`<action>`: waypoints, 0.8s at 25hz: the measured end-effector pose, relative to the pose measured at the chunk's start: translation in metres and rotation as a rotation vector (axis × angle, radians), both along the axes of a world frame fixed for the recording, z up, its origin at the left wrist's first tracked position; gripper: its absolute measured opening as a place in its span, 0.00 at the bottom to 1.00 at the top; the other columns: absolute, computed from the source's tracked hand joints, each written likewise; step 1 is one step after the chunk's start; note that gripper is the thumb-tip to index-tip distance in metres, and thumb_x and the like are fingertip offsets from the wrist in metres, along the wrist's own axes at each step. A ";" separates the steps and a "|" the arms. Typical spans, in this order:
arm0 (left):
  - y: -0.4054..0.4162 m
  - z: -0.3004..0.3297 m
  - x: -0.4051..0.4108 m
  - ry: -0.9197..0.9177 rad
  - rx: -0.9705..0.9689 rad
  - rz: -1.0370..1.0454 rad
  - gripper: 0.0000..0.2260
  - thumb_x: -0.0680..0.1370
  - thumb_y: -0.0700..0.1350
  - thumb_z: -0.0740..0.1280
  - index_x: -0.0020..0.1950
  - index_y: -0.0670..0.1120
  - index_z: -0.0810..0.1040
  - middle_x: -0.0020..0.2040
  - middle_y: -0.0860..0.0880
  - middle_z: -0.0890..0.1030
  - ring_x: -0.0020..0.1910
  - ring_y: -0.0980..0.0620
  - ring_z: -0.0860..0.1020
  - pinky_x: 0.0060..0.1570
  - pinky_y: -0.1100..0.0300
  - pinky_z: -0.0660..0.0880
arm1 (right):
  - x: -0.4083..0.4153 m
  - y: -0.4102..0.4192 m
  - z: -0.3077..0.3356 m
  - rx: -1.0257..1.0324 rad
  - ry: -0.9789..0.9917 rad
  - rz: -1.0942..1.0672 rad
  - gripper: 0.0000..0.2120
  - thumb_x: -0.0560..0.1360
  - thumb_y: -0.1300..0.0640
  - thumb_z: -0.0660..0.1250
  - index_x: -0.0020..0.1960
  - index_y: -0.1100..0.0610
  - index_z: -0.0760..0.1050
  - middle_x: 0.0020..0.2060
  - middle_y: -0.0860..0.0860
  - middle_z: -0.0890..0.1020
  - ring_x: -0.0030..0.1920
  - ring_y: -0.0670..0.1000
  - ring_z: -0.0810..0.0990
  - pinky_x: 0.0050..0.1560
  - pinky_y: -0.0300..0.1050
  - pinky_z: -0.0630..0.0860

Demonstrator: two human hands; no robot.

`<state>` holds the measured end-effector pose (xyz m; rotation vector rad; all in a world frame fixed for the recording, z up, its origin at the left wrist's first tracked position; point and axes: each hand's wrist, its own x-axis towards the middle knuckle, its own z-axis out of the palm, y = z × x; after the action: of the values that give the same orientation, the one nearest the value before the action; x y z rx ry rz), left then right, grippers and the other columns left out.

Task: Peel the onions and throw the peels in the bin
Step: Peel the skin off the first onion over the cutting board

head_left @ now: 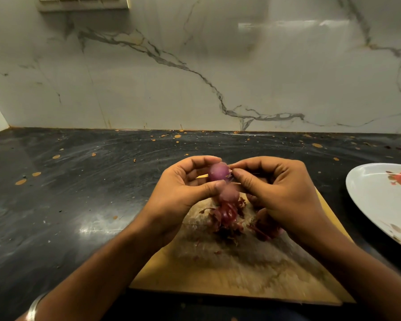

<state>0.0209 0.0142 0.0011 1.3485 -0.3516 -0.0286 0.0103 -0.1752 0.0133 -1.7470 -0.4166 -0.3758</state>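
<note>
Both hands [232,188] peel an onion [218,171] over the dark countertop [67,193].

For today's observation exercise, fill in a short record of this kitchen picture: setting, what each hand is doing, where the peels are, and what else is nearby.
setting: dark countertop against a marble-patterned wall
left hand: grips a small purple onion
right hand: pinches at the onion's side, apparently pulling skin
second onion: just below the first, blurred
peels: piled on the wooden cutting board
nearby: white plate at right
bin: not in view
</note>
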 end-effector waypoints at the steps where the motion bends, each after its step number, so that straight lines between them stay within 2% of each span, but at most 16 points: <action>1: 0.000 0.000 0.000 0.000 -0.009 -0.001 0.21 0.64 0.37 0.76 0.57 0.45 0.81 0.54 0.44 0.85 0.53 0.46 0.84 0.49 0.60 0.81 | 0.000 0.000 0.000 0.013 -0.001 0.003 0.05 0.74 0.62 0.73 0.50 0.57 0.86 0.38 0.49 0.87 0.36 0.43 0.84 0.34 0.32 0.75; 4: -0.001 0.000 0.000 0.024 -0.043 -0.026 0.22 0.65 0.37 0.75 0.58 0.44 0.80 0.53 0.43 0.85 0.54 0.45 0.84 0.50 0.58 0.81 | -0.001 -0.001 0.000 -0.030 -0.046 -0.022 0.06 0.74 0.61 0.73 0.50 0.57 0.85 0.37 0.48 0.86 0.34 0.43 0.83 0.35 0.33 0.75; 7: -0.001 0.000 0.000 0.049 -0.079 -0.039 0.23 0.65 0.36 0.75 0.59 0.44 0.80 0.54 0.42 0.84 0.53 0.45 0.84 0.51 0.57 0.81 | -0.002 0.001 -0.001 -0.045 -0.071 -0.015 0.07 0.74 0.63 0.74 0.51 0.58 0.85 0.34 0.43 0.84 0.31 0.40 0.81 0.33 0.30 0.74; 12: -0.004 -0.002 -0.001 0.014 -0.061 -0.057 0.22 0.65 0.35 0.75 0.59 0.44 0.81 0.55 0.43 0.84 0.54 0.45 0.84 0.50 0.59 0.81 | -0.002 0.001 -0.003 0.037 0.024 -0.006 0.06 0.74 0.66 0.73 0.50 0.61 0.85 0.33 0.45 0.85 0.30 0.39 0.81 0.31 0.29 0.73; 15: -0.008 -0.005 -0.003 -0.068 0.020 0.013 0.22 0.63 0.37 0.77 0.56 0.45 0.81 0.51 0.49 0.85 0.52 0.47 0.84 0.49 0.58 0.81 | -0.004 0.003 -0.003 -0.067 0.011 -0.105 0.04 0.73 0.63 0.73 0.45 0.56 0.86 0.36 0.47 0.87 0.35 0.42 0.85 0.34 0.34 0.78; 20: -0.009 -0.003 -0.005 -0.058 0.023 -0.032 0.19 0.67 0.36 0.74 0.58 0.44 0.80 0.52 0.47 0.85 0.52 0.48 0.84 0.50 0.58 0.81 | -0.007 0.004 -0.002 -0.182 -0.076 -0.222 0.04 0.71 0.61 0.74 0.40 0.53 0.84 0.29 0.45 0.84 0.28 0.40 0.80 0.29 0.30 0.72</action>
<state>0.0159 0.0056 -0.0019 1.3684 -0.4227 -0.0199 0.0034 -0.1708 0.0115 -1.9681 -0.3185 -0.5792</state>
